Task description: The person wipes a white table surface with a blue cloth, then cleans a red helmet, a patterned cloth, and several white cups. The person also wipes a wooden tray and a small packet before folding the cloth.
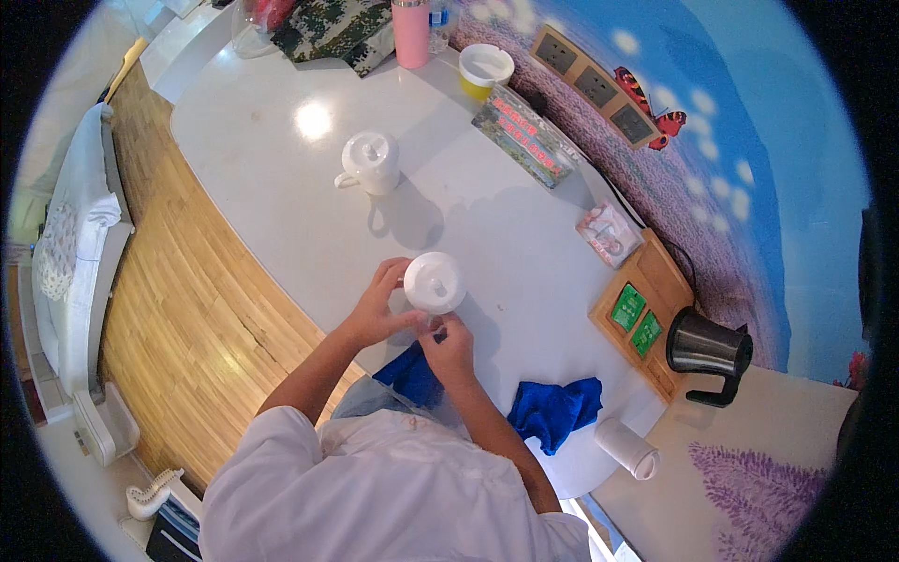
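Observation:
A white ceramic mug with a knobbed lid [435, 283] is at the near side of the white table. My left hand [379, 309] curves around its left side, thumb across the front, and holds it. Close by the left thumb, my right hand [449, 348] has its fingers bent against the mug's near side. Whether those fingers grip a handle is hidden. Farther off stands a second white lidded mug [371, 158], its handle to the left. A blue cloth [411, 376] lies partly under my forearms at the table's edge.
Another crumpled blue cloth [555, 414] lies at right beside a white cylinder [627, 448]. A wooden tray [664, 274] holds green packets, next to a dark kettle [709, 348]. Behind are a printed box [523, 137], a yellow-white tub [484, 70] and a pink tumbler [411, 35].

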`<action>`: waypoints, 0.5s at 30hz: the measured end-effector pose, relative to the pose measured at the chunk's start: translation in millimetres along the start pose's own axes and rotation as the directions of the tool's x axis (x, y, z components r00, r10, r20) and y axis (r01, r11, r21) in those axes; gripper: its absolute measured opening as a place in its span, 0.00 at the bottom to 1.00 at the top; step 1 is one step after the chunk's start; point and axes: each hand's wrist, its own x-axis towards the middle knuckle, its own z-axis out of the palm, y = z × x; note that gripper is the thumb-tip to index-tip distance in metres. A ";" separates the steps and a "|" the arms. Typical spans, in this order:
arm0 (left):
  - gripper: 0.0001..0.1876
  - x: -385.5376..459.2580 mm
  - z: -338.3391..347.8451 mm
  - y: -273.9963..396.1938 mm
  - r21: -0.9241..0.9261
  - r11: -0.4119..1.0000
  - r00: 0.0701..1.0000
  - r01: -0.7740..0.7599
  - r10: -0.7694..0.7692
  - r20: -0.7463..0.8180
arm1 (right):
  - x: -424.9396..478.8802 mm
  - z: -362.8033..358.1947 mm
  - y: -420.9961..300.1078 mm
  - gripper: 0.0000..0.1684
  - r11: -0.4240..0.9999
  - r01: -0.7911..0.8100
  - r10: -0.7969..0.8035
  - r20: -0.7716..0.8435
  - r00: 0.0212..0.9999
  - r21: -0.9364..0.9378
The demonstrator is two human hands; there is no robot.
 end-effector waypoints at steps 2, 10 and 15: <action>0.44 -1.6 7.7 5.2 -0.016 1.000 1.000 -0.016 0.016 0.003 | -1.4 -7.8 -1.1 0.18 0.999 -0.032 0.032 -0.042 0.999 0.014; 0.39 -23.8 52.9 2.5 -0.055 0.994 0.994 -0.095 0.098 0.040 | -5.3 -30.7 3.5 0.18 0.986 -0.115 0.119 -0.030 0.992 0.118; 0.34 -27.1 55.5 5.3 0.031 0.987 0.978 -0.159 0.153 0.143 | -9.9 -24.7 12.9 0.16 0.938 -0.200 0.203 0.021 0.979 0.284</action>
